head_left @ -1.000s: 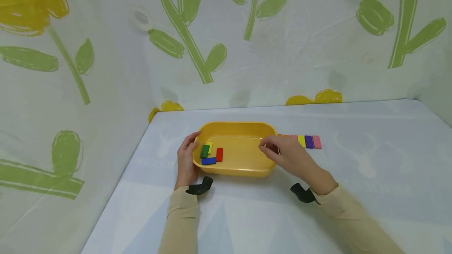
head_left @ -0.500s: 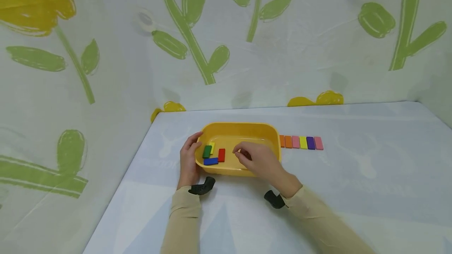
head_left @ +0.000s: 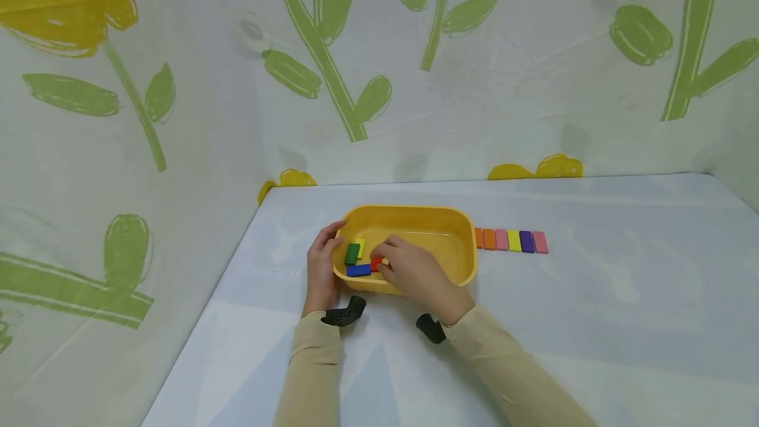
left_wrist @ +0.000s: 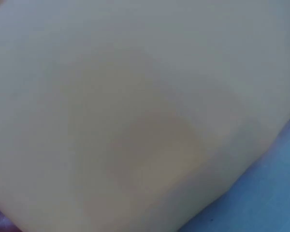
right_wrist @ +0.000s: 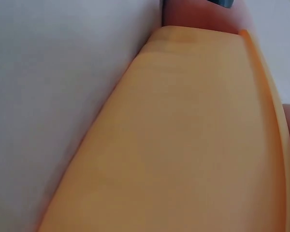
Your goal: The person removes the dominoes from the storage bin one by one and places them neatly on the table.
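A yellow plastic tray (head_left: 441, 242) sits on the table, its outer wall (right_wrist: 164, 135) filling much of the right wrist view. My left hand (head_left: 321, 270) grips its left end, with the thumb up at the rim. Inside, at the left, lie a green block (head_left: 352, 254), a yellow block (head_left: 361, 246), a blue block (head_left: 358, 271) and a red block (head_left: 375, 265). My right hand (head_left: 418, 273) reaches over the front rim and pinches the red block between thumb and forefinger; those fingers partly cover it. Only a blurred pale surface fills most of the left wrist view.
To the right of the tray, a row of flat blocks runs along the table: orange blocks (head_left: 489, 239), a pink block (head_left: 501, 240), a yellow one (head_left: 514, 240), a purple one (head_left: 527, 241) and another pink one at the end. A flower-patterned cloth wall (head_left: 450, 117) stands behind.
My right hand has moved left from the tray's right rim, across the inside, to the red block. My left hand stays on the tray's left end.
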